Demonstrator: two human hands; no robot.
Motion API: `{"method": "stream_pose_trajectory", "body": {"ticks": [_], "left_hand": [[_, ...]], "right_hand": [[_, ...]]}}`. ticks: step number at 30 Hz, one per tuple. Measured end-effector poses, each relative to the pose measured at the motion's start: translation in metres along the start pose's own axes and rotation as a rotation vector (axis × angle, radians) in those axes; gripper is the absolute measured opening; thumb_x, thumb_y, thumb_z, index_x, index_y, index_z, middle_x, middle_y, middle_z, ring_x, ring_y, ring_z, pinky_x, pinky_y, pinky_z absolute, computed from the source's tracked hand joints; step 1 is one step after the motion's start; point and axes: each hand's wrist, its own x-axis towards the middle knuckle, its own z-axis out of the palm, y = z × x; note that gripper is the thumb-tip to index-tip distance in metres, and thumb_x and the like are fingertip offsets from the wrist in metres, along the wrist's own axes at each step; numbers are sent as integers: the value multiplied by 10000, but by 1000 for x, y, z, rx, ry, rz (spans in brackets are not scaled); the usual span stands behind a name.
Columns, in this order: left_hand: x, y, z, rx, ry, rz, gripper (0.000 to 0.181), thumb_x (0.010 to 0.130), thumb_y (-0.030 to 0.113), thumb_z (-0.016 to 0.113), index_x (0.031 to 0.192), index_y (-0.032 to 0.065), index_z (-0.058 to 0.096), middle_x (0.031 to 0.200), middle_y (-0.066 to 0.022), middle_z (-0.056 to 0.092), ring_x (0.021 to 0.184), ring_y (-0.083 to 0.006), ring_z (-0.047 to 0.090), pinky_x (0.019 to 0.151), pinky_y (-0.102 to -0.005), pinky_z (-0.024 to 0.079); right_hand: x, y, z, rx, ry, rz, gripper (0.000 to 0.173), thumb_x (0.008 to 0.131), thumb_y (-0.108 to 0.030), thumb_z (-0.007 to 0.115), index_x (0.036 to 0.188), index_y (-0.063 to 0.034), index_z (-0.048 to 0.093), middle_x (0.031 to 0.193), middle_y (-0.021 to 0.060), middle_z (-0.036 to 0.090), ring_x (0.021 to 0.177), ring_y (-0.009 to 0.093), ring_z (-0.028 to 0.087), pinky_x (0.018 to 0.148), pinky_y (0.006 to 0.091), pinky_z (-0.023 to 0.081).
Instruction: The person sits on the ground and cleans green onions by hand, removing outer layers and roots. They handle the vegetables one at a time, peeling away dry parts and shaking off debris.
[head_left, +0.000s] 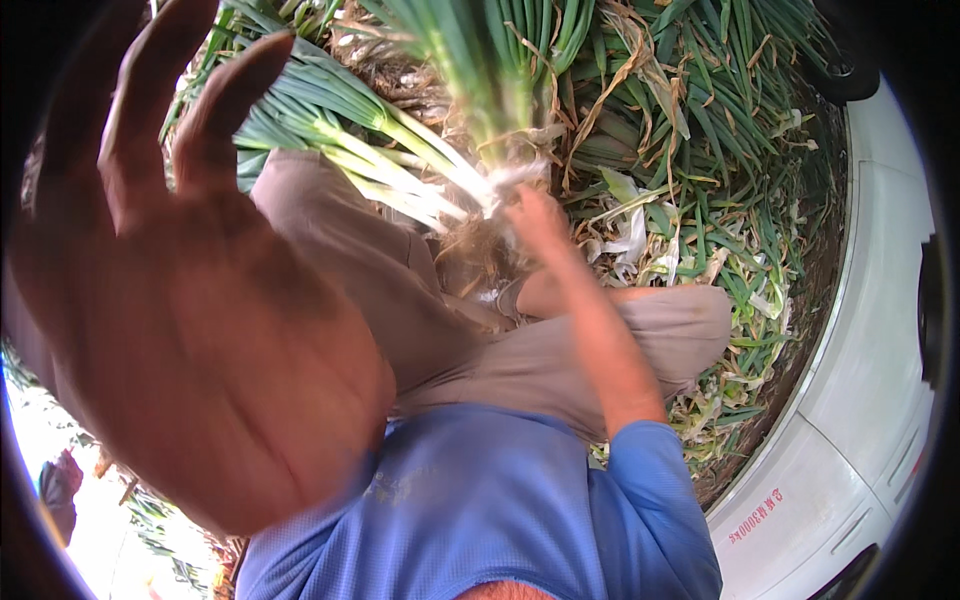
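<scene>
My left hand is raised very close to the camera, palm showing, its visible fingers apart and nothing in it. Blurred by motion, my right hand is at the root end of a bunch of green onions; its grip is unclear. White-stalked green onions lie beside my knee, their roots near my right hand. A tuft of roots and soil is below them, between my legs.
Leafy green onions are heaped at the upper right. Stripped leaves and pale skins litter the ground beside my knee. A white vehicle with red writing curves along the right side.
</scene>
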Motion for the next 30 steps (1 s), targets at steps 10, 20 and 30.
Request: {"method": "stream_pose_trajectory", "body": {"ticks": [10,20,30], "left_hand": [[-9,-5,34,-453,-215,-127,322,959,30,612,1275,-1,557,1112,-229,680,919,-308,705,721,-444,623],[-16,-22,50,-613,-259,-231,428,951,14,612,1353,35,467,1138,-244,648,938,-320,677,762,-490,607],[-25,-15,50,-650,-213,-264,546,943,-2,611,1431,71,377,1164,-259,616,957,-333,648,803,-537,591]], "right_hand": [[123,14,-81,111,590,-93,480,925,-341,665,1303,-48,623,1211,187,709,1144,353,663,999,426,496],[193,19,-71,91,601,3,502,746,-316,739,1101,30,664,1042,270,709,1019,435,670,908,462,506],[151,36,-101,700,441,-219,370,838,-235,816,1115,-20,696,967,86,730,843,170,663,809,338,516]]}}
